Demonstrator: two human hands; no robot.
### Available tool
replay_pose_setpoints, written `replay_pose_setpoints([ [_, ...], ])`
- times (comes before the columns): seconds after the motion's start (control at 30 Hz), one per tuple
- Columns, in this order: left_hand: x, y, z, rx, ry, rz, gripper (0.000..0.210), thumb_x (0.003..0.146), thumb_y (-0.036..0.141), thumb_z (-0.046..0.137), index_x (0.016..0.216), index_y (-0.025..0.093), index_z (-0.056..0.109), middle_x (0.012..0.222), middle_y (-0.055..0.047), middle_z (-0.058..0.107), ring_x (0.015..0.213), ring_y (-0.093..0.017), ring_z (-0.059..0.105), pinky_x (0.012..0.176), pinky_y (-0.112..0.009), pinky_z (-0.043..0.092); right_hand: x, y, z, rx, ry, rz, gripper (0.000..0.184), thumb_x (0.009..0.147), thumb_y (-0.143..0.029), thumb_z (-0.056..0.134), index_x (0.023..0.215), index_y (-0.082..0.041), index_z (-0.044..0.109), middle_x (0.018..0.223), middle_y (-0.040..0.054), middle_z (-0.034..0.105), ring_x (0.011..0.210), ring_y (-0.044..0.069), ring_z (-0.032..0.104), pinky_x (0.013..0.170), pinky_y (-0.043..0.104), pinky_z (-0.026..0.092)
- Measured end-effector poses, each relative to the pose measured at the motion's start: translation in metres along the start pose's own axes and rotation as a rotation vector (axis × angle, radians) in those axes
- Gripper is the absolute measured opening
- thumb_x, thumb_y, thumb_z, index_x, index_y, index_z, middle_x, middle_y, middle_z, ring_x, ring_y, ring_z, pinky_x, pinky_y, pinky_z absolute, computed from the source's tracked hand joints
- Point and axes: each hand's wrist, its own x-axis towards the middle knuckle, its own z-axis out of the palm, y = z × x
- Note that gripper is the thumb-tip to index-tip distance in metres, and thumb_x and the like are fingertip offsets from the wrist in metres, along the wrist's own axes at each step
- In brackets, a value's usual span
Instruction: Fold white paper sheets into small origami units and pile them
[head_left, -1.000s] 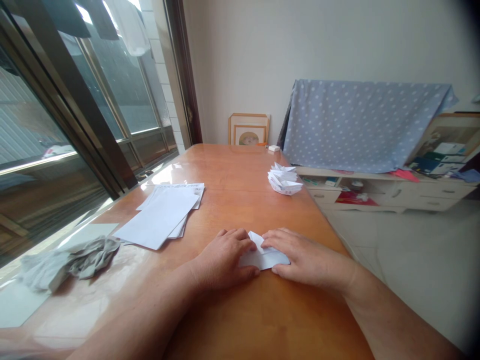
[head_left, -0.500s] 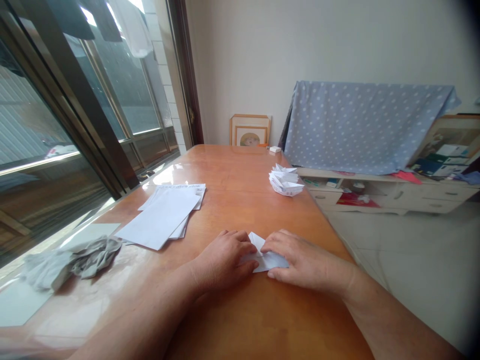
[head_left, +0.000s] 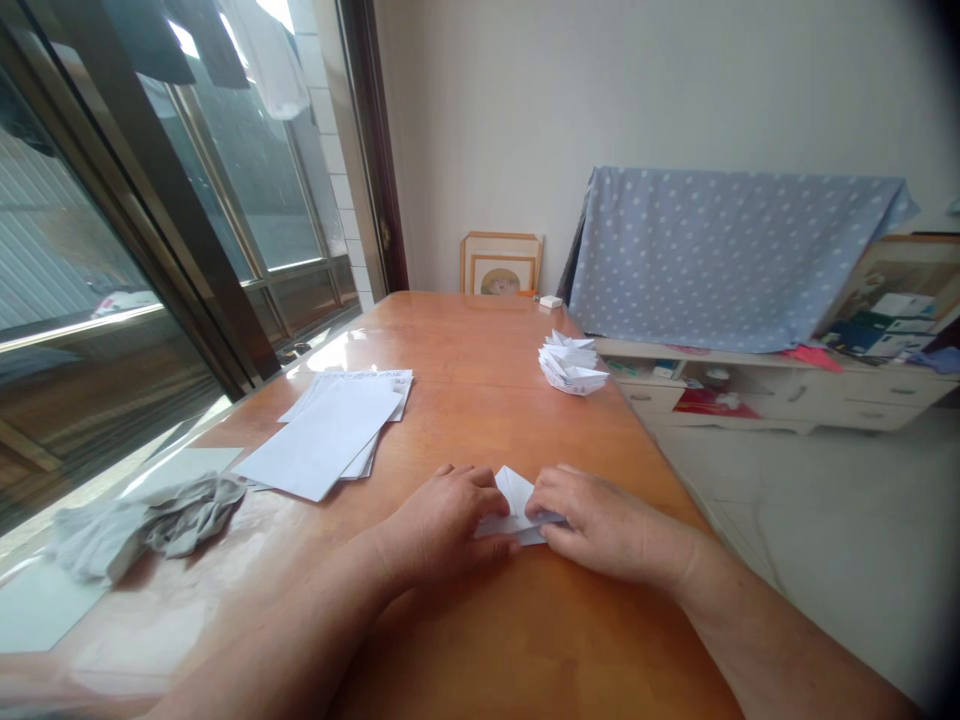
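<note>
A folded sheet of white paper point(head_left: 514, 497) lies on the wooden table point(head_left: 465, 420) between my hands, its pointed top facing away from me. My left hand point(head_left: 459, 515) grips the paper's left side, fingers curled over it and thumb along the near edge. On the right side, my right hand point(head_left: 581, 515) pinches the lower flap between thumb and bent fingers. Creases run down from the paper's peak. Both hands cover the outer ends of the sheet.
Several folded white paper boats point(head_left: 571, 364) sit nested near the table's right edge. To the left lie a stack of white sheets point(head_left: 322, 440) and a crumpled grey cloth point(head_left: 191, 512). A small white box point(head_left: 550, 301) rests at the far end.
My right thumb has moved up onto the paper's near edge, and the lower flap is now turned up further. The fingers of my right hand have shifted slightly right.
</note>
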Motion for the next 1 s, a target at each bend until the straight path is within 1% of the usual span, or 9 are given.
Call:
replay_pose_setpoints([
  [0.07,-0.003,-0.001,-0.002,0.008,-0.018,-0.024,0.019,0.083,0.04,0.069,0.091,0.023,0.068,0.095,-0.003,0.062,0.082,-0.019,0.06,0.078,-0.031,0.045,-0.001,-0.001,-0.001,0.009,-0.001,0.002,0.029,0.082,-0.013,0.056,0.105,-0.025,0.069,0.097,0.0039,0.062,0.089,0.02,0.056,0.081,0.031,0.044],
  [0.13,-0.006,-0.003,-0.004,0.01,-0.031,-0.048,0.016,0.081,0.035,0.07,0.09,0.022,0.067,0.092,-0.003,0.06,0.079,-0.019,0.059,0.077,-0.031,0.045,-0.002,-0.002,-0.002,0.012,0.004,0.004,0.032,0.081,-0.011,0.055,0.106,-0.025,0.068,0.097,0.0039,0.062,0.09,0.02,0.056,0.082,0.031,0.044],
  [0.27,-0.012,-0.004,-0.006,0.011,-0.041,-0.071,0.018,0.075,0.022,0.066,0.094,0.023,0.066,0.095,-0.003,0.06,0.081,-0.019,0.059,0.077,-0.031,0.045,-0.003,-0.002,-0.002,0.023,0.008,0.006,0.03,0.081,-0.011,0.055,0.105,-0.025,0.067,0.097,0.0041,0.061,0.09,0.02,0.056,0.083,0.031,0.044],
  [0.4,-0.014,-0.002,-0.008,0.048,-0.042,-0.069,0.022,0.074,0.015,0.06,0.093,0.023,0.067,0.094,-0.003,0.061,0.081,-0.019,0.06,0.08,-0.032,0.045,-0.003,0.0,0.0,0.036,0.013,0.029,0.023,0.085,-0.013,0.053,0.1,-0.023,0.067,0.095,0.0042,0.062,0.087,0.019,0.056,0.08,0.03,0.043],
  [0.53,-0.01,0.002,-0.009,0.096,-0.043,-0.081,0.012,0.085,0.019,0.053,0.084,0.022,0.065,0.089,-0.003,0.062,0.074,-0.018,0.06,0.077,-0.033,0.044,0.0,0.003,0.0,0.066,0.017,0.076,0.015,0.09,-0.02,0.052,0.089,-0.022,0.067,0.09,0.0035,0.062,0.082,0.018,0.056,0.075,0.029,0.043],
  [0.63,-0.006,0.001,-0.007,0.084,-0.035,-0.114,0.019,0.092,0.025,0.048,0.082,0.021,0.063,0.086,-0.004,0.063,0.071,-0.018,0.06,0.076,-0.034,0.045,0.003,0.006,0.001,0.09,0.016,0.123,0.018,0.092,-0.025,0.052,0.083,-0.021,0.066,0.087,0.0032,0.062,0.078,0.017,0.056,0.073,0.028,0.042],
  [0.73,-0.003,-0.004,-0.001,0.041,-0.013,-0.165,0.017,0.092,0.026,0.048,0.089,0.021,0.064,0.088,-0.005,0.065,0.074,-0.019,0.062,0.072,-0.031,0.047,0.005,0.011,0.002,0.11,0.027,0.186,0.019,0.093,-0.03,0.053,0.084,-0.02,0.067,0.087,0.0037,0.064,0.078,0.017,0.057,0.071,0.028,0.041],
  [0.87,-0.002,-0.012,0.007,-0.014,0.016,-0.223,0.016,0.088,0.023,0.05,0.099,0.022,0.062,0.096,-0.005,0.068,0.079,-0.02,0.065,0.065,-0.029,0.047,0.007,0.018,0.005,0.134,0.055,0.221,0.015,0.092,-0.03,0.054,0.093,-0.021,0.067,0.092,0.0038,0.068,0.082,0.019,0.059,0.074,0.029,0.041],
  [1.0,-0.003,-0.017,0.014,-0.057,0.036,-0.238,0.021,0.088,0.023,0.049,0.107,0.023,0.059,0.104,-0.006,0.068,0.085,-0.022,0.065,0.07,-0.03,0.05,0.008,0.02,0.008,0.142,0.07,0.265,0.013,0.09,-0.031,0.056,0.096,-0.022,0.065,0.095,0.0036,0.069,0.084,0.02,0.06,0.075,0.03,0.041],
])
